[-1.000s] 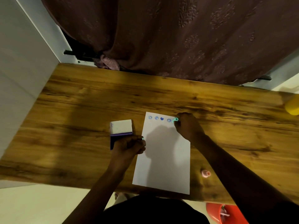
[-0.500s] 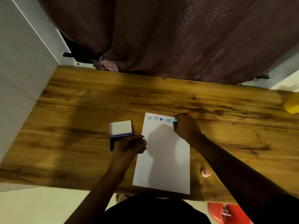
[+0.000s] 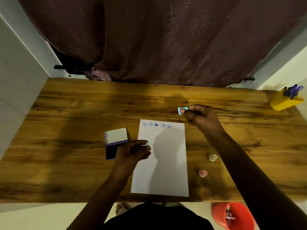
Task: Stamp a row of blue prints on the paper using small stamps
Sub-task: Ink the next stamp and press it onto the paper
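Note:
A white sheet of paper (image 3: 162,163) lies on the wooden table (image 3: 74,113) with a row of several small blue prints (image 3: 156,125) along its top edge. My right hand (image 3: 199,116) is lifted above the table beyond the paper's top right corner, pinching a small teal stamp (image 3: 181,110). My left hand (image 3: 132,151) rests at the paper's left edge, fingers closed on a small teal piece (image 3: 147,143). An open ink pad (image 3: 114,141) with a white lid and dark blue pad lies just left of that hand.
Two more small stamps, a cream one (image 3: 212,157) and a pink one (image 3: 202,173), lie right of the paper. A yellow cup of blue pens (image 3: 285,101) stands at the far right. An orange bucket (image 3: 232,214) sits on the floor. A curtain hangs behind the table.
My right hand has lifted the teal stamp off the paper and moved up and to the right, leaving a new blue print at the row's right end. My left hand has stayed put.

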### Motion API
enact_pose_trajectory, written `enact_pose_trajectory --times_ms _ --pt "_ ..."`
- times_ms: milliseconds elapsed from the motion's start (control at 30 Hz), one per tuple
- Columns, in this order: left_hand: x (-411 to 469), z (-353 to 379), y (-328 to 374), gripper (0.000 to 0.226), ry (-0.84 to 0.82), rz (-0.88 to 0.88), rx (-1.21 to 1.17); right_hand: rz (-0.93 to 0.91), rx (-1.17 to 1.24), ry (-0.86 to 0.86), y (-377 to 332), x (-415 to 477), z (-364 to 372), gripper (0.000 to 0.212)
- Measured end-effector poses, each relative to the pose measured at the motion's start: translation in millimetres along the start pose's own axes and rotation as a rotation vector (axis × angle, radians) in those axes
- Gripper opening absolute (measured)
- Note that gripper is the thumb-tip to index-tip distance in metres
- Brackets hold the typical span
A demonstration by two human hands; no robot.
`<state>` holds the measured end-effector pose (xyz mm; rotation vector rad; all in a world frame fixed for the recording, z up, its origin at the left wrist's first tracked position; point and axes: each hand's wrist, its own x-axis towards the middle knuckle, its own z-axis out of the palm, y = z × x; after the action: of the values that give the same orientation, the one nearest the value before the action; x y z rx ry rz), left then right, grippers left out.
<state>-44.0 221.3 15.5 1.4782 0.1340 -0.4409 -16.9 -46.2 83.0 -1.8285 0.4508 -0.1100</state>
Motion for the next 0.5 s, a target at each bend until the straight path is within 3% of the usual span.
enact_pose_trajectory --times_ms 133,500 --pt "-0.5 18.8 9.8 0.026 -0.099 -0.028 -0.018 0.064 0.114 -0.117 6.7 -56.0 -5.6 0.015" --pt "-3.7 54.5 20.2 0.023 -0.376 0.027 0.137 0.107 0.190 -0.089 44.2 -121.2 -0.8 0.019"
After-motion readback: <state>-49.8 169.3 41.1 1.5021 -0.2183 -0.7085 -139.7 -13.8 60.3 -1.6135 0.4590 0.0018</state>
